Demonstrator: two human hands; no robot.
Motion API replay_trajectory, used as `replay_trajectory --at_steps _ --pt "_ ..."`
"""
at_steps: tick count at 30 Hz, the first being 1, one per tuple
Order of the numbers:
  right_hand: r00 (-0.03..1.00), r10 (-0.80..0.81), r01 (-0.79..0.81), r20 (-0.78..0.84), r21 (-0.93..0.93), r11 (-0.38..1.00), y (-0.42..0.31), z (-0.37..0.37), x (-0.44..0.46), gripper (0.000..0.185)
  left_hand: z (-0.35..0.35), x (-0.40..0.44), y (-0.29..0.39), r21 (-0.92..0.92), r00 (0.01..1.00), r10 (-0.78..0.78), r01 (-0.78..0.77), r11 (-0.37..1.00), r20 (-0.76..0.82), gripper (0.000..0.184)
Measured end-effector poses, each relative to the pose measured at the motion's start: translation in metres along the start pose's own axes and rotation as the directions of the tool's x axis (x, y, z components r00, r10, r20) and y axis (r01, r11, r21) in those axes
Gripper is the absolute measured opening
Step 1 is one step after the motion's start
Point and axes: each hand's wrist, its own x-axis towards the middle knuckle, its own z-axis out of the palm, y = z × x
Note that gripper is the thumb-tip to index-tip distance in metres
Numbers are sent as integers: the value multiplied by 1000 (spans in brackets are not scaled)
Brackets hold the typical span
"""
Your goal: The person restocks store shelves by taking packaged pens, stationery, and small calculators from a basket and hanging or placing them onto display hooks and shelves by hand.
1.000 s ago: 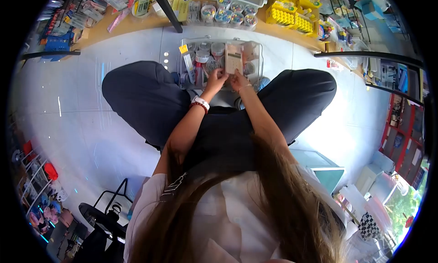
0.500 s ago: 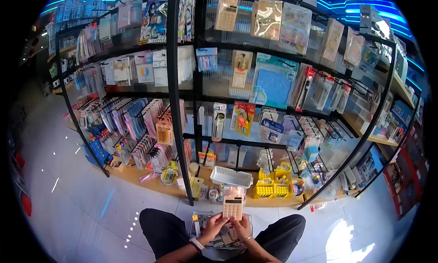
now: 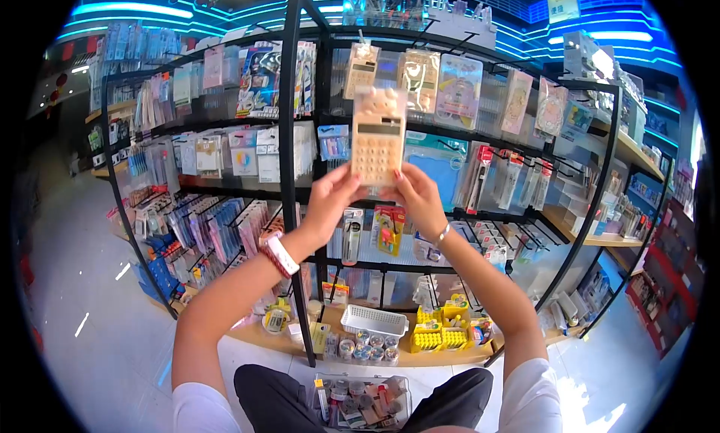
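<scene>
A peach-coloured calculator in a clear bag is held up at arm's length, its keys and dark display facing me. My left hand grips its lower left corner. At the lower right corner, my right hand pinches it with thumb and fingers. Behind it hang similar packaged calculators, one at the upper left and another at the right, on the top row of hooks. A clear bin of mixed small goods sits between my legs.
A black-framed display rack holds many hanging packs; its black upright post stands left of my hands. On the bottom wooden shelf are a white basket, several round jars and yellow boxes. Red shelving stands at right.
Both hands have raised the calculator from above the bin to the height of the upper hooks, arms now stretched forward. The view has tilted upward.
</scene>
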Motion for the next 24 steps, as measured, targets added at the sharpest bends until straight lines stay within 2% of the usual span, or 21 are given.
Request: replay_trajectory --at_steps 3,4,5,10,12,16,18,21,24 --pt "998 -43 42 -52 -28 999 -17 -1 53 27 4 47 23 -11 999 -6 5 1000 -35 34" --pt "998 -61 59 -29 -58 997 -22 -5 88 28 -8 81 27 8 998 57 -57 998 14 33" --pt "998 -44 42 -49 -39 998 -21 -2 97 28 -14 99 31 72 995 95 -96 993 18 31" --pt "996 -27 31 -83 43 999 -28 0 158 28 -26 156 47 159 988 140 -129 979 -61 30" --pt "987 102 -84 -127 142 986 -30 3 176 28 -28 165 47 149 989 114 -99 984 -98 30" --pt "985 149 -133 -89 162 978 -22 -1 189 27 -39 174 46 135 986 115 -98 986 -124 32" --pt "983 131 -112 -132 142 983 -15 4 187 31 -43 175 44 148 985 140 -124 981 -99 34" --pt "987 7 6 -158 77 997 -6 3 187 29 -45 173 35 132 981 156 -141 981 -112 38" --pt "992 -3 0 -129 -22 1000 -4 0 186 31 -45 171 32 125 981 145 -130 984 -125 40"
